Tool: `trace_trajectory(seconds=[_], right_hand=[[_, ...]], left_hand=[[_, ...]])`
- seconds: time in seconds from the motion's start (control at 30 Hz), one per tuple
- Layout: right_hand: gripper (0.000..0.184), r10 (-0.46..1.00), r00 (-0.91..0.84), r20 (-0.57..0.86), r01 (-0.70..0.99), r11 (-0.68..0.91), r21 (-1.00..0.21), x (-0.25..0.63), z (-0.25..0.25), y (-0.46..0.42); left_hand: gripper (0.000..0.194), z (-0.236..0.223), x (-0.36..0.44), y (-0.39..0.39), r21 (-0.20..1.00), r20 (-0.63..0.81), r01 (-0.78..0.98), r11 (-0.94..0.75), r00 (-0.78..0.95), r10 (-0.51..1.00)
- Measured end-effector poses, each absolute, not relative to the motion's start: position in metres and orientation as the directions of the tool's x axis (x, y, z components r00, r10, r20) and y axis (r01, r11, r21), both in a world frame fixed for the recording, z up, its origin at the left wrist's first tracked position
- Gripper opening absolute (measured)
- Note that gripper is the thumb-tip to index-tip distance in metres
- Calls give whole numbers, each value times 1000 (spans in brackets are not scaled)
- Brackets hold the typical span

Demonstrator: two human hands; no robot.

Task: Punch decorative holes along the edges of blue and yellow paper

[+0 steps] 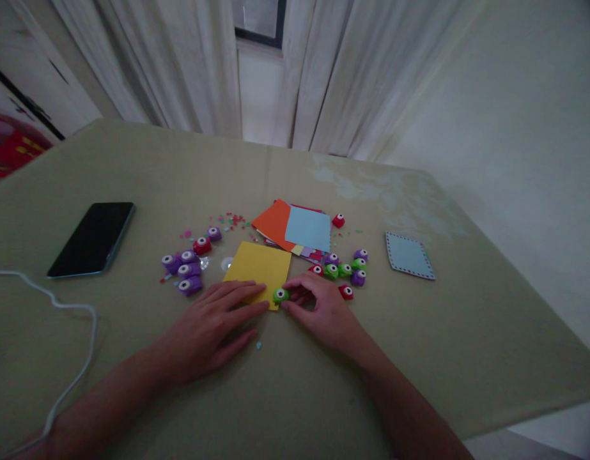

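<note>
A yellow square of paper [264,260] lies on the table in front of me. My left hand [217,322] rests flat across its lower left part, fingers spread. At the paper's lower right edge sits a small green craft punch [280,295] with a dark star on its white top. My right hand [326,306] pinches this punch between thumb and fingers. Whether the paper's edge is inside the punch slot is too small to tell. Beside my right hand stand several more punches, among them a green punch [345,269] and a red punch [346,292].
Behind the yellow sheet lie an orange sheet [277,223] and a light blue sheet [308,229]. Purple punches [190,285] stand at left near scattered confetti [234,220]. A dark tablet [93,239] and white cable [91,332] lie left; a blue card with dotted edges [410,255] lies right.
</note>
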State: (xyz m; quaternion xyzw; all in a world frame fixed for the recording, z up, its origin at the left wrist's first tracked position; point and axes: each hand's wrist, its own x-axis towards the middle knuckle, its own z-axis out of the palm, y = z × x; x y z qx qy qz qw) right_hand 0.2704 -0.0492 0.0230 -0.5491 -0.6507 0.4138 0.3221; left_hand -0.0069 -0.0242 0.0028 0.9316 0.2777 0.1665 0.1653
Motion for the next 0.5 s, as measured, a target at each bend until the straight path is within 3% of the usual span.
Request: trace_trajectory(seconds=[0.5], right_hand=[[21, 980, -195, -47, 439, 44, -898, 271, 24, -48]], left_hand=[[46, 5, -6, -24, 397, 204, 467, -790, 795, 571]])
